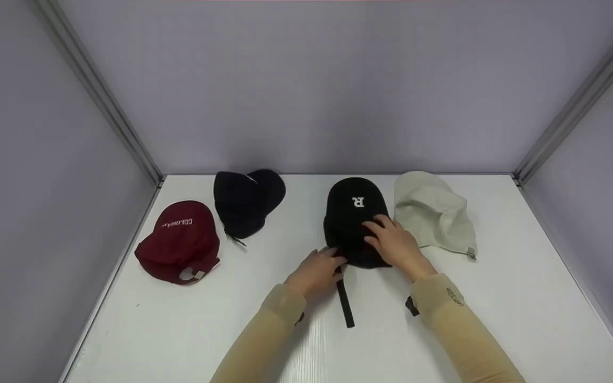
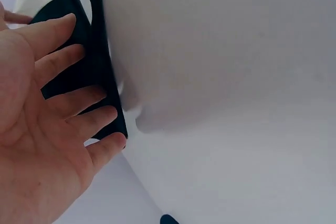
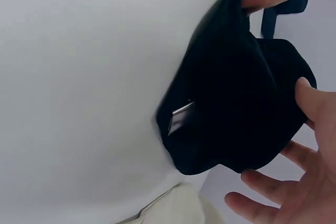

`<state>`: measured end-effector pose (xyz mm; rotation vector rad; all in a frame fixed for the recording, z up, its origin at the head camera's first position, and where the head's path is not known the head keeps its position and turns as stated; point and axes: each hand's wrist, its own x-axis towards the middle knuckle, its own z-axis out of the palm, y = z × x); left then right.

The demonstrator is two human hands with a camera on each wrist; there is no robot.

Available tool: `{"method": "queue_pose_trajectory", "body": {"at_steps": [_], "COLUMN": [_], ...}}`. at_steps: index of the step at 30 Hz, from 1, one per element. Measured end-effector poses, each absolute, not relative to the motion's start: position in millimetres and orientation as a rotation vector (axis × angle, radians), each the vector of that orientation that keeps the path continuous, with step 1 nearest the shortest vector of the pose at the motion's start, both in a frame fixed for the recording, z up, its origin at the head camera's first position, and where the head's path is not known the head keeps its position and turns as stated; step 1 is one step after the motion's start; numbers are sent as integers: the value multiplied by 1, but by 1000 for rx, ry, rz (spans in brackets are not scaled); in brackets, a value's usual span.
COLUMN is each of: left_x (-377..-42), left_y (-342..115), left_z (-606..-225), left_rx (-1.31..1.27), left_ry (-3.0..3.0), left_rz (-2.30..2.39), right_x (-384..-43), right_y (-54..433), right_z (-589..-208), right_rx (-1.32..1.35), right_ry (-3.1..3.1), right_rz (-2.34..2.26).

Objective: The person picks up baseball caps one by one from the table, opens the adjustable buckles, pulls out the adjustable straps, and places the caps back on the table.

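A black cap with a white letter R lies on the white table, its crown towards the back wall. From its near left edge a loose black strap runs towards the front. My left hand is at that edge beside the strap, its fingers extended along the dark fabric in the left wrist view. On the cap's right side rests my right hand, fingers spread and slightly bent. Seen from the right wrist, the thumb touches the cap and a metal buckle shows inside it.
Right of the black cap lies a cream cap with a small buckle, close to my right hand. A dark navy cap sits at the back left, and a dark red cap with white lettering lies nearer the left edge. Grey walls enclose the table.
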<state>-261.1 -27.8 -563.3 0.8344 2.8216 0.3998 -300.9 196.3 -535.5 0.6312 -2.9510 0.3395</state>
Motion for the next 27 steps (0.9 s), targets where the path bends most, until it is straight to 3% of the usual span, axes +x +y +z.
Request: {"method": "queue_pose_trajectory", "body": {"at_steps": [15,27], "left_x": [-265,-259], "left_y": [-15,-15], "left_z": [-568,-566], "left_rx": [896,852], "left_ry": [2831,2888], "left_rz": [322,399], "right_x": [-334,-328], "right_y": [218,218], "right_z": [-531,-528], "right_rx": [493,494], "right_ry": [-3074,-3012], "right_rz": [319,490]}}
